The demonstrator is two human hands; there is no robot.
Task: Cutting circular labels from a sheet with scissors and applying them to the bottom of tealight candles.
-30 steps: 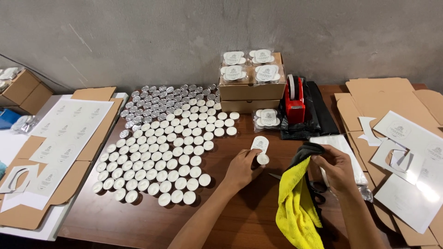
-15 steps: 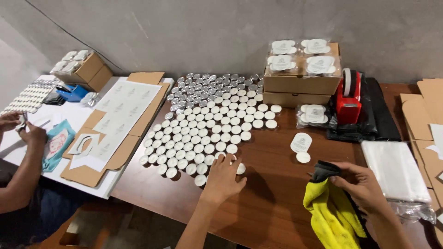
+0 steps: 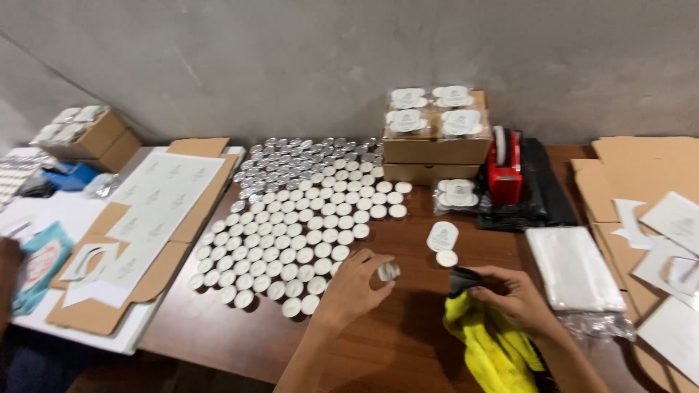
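Observation:
My left hand (image 3: 353,284) holds a small tealight candle (image 3: 388,271) in a silver cup, lifted off the near right corner of a big array of white tealights (image 3: 291,233) on the brown table (image 3: 408,335). My right hand (image 3: 510,291) grips a yellow and black cloth (image 3: 491,346) at its dark end, to the right of the left hand. Just beyond both hands lie a single tealight (image 3: 446,257) and a white oval label (image 3: 442,236).
Two stacked cardboard boxes (image 3: 435,151) topped with bagged candle packs, a red tape dispenser (image 3: 504,171), black bags, clear plastic bags (image 3: 575,266) and flat cardboard with label sheets (image 3: 655,211) at right. More cardboard and sheets (image 3: 156,200) lie at left, where another person's arm (image 3: 9,255) shows.
My left hand has picked a tealight off the array's corner and lifted it toward the cloth. The camera swung back to the right, and the right hand shifted slightly left.

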